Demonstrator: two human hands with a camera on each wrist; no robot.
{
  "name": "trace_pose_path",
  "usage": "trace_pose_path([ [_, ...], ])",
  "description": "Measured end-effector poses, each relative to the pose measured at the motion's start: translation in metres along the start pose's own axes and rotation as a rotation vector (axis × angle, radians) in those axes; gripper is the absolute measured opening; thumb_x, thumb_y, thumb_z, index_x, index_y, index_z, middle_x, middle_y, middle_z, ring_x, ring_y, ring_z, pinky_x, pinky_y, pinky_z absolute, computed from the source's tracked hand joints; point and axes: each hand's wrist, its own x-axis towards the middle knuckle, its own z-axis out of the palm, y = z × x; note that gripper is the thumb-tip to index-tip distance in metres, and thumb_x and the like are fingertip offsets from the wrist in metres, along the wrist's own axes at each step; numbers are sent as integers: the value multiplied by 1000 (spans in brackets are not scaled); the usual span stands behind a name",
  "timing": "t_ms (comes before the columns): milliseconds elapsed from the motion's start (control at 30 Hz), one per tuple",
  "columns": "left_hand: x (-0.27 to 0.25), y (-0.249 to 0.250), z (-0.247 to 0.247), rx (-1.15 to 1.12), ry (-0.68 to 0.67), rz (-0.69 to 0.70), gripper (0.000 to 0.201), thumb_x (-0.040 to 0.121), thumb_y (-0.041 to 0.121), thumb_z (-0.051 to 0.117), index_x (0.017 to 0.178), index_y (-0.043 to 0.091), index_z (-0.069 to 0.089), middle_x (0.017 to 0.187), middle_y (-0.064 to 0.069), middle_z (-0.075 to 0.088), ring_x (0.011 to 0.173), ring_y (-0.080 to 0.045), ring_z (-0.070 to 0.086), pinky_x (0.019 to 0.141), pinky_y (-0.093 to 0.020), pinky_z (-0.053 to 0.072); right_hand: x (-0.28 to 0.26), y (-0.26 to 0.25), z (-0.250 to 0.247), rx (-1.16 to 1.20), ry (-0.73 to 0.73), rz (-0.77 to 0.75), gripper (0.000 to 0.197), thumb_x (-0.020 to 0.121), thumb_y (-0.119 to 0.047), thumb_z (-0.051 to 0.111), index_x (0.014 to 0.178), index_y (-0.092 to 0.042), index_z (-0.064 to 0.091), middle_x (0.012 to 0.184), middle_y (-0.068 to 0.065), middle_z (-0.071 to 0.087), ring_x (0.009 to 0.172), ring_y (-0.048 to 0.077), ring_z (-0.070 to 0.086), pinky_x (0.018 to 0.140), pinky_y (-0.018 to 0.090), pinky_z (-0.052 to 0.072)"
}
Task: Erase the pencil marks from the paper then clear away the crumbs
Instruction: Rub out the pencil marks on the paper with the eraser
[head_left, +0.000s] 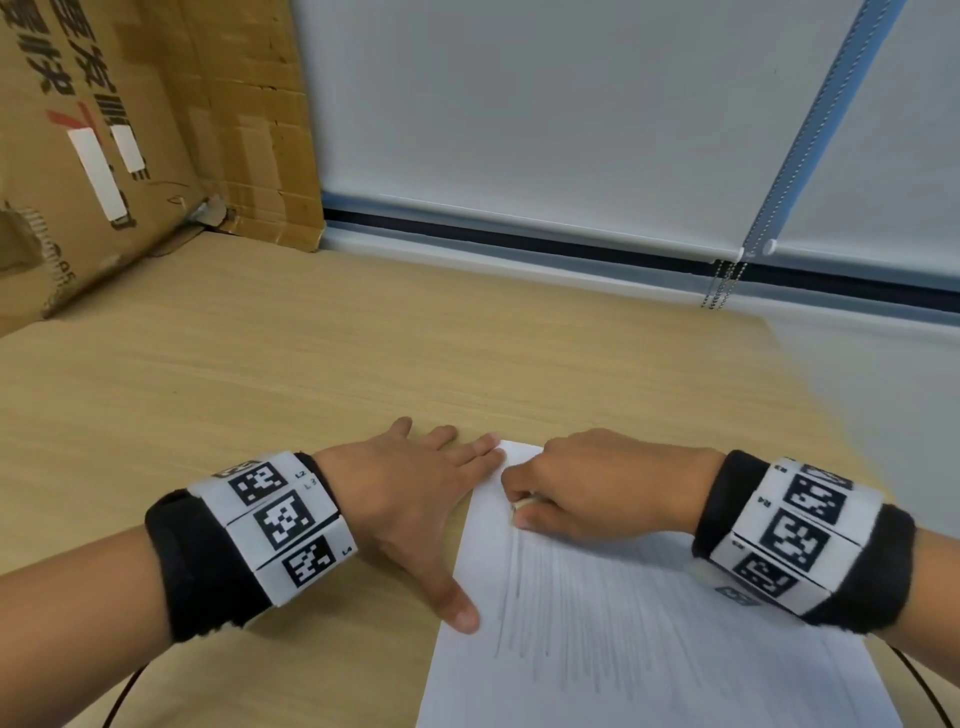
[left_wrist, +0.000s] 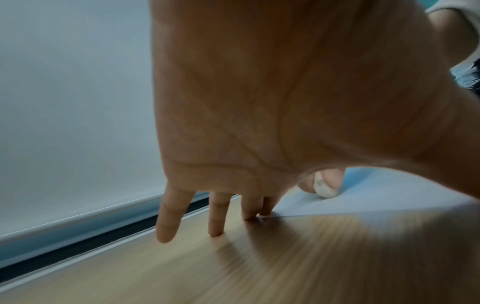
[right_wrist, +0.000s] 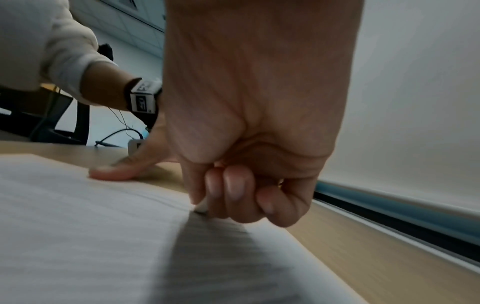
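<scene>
Pinching a small white eraser (head_left: 521, 505) between thumb and curled fingers, the right hand (head_left: 597, 483) has its grip closed on it and presses it onto the paper (head_left: 649, 649) near the sheet's far-left corner. Left wrist view shows the eraser's rounded end touching the sheet; in the right wrist view only a sliver of it pokes out below the fingers (right_wrist: 235, 185). Left hand (head_left: 410, 499) lies flat with a released grip, fingers straight and spread: palm on the bench (head_left: 311, 364), 2 fingertips touching the paper's far-left corner, thumb (head_left: 460, 613) pressing the left edge lower down. Paper sits on the bench in front of the person, angled, and carries long parallel pencil marks (head_left: 571, 623) running from just below the eraser toward the near edge; the strip around the eraser looks fainter, blur makes it hard to say more. Crumbs: cannot tell at this sharpness. Both wrists wear black bands with white coded tags (head_left: 280, 519). Cardboard box (head_left: 104, 130) stands at the bench's far-left; a roller blind (head_left: 571, 104) with bead chain (head_left: 719, 286) hangs behind.
</scene>
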Motion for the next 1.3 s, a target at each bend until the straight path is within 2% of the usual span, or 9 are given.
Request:
trace_pose_path([
  [167,1,-1,1,1,10,0,141,56,88,64,152,33,-24,159,17,-25,151,-17,-11,120,-55,-4,5,13,-4,23,54,74,21,99,-40,43,90,-22,50,67,-10,47,65,16,48,59,31,33],
  [300,1,0,-1,10,-2,9,135,56,87,64,148,44,-26,159,15,-26,151,-20,-10,119,-57,-3,-2,2,-1,7,13,13,18,100,-39,42,86,-27,42,64,-11,44,58,9,43,56,31,33],
  [433,3,1,-2,28,-40,-11,138,56,88,63,148,40,-27,157,16,-30,150,-19,-14,119,-58,-7,5,15,-6,20,56,91,18,100,-40,43,92,-25,50,67,-14,44,65,12,46,62,30,34],
  [700,3,1,-3,7,-55,-21,139,56,87,65,149,40,-27,156,18,-31,150,-18,-17,115,-59,-9,-1,7,-4,20,25,51,24,100,-39,42,79,-29,40,63,-12,43,56,3,40,55,28,32],
  [833,2,2,-4,18,-63,-28,140,57,87,64,150,35,-27,155,19,-32,150,-18,-17,117,-58,-9,4,11,-2,-44,79,108,20,102,-40,37,90,-23,37,65,-11,37,57,10,40,64,30,33],
  [967,1,2,-4,2,-51,-25,140,56,86,66,152,36,-23,158,18,-29,150,-19,-14,115,-61,-8,-4,-5,3,-50,66,-3,19,101,-41,37,90,-26,35,62,-12,37,53,4,36,60,30,33],
  [1133,2,5,-6,27,-102,-50,141,57,86,65,150,34,-28,156,18,-31,150,-19,-17,112,-67,-9,3,10,-1,-38,121,92,20,101,-40,39,101,-23,50,66,-12,41,63,14,44,64,30,33],
  [1200,2,5,-7,18,-104,-52,141,57,85,66,150,36,-27,157,18,-30,150,-20,-17,112,-68,-9,1,5,4,-63,118,45,20,101,-39,38,107,-23,50,66,-10,40,60,14,42,63,30,32],
  [1300,1,6,-8,1,-102,-50,139,57,83,69,149,41,-27,158,17,-29,150,-21,-16,114,-67,-7,-2,0,4,-57,87,-9,20,101,-40,40,105,-24,50,66,-11,43,59,11,42,63,29,33],
])
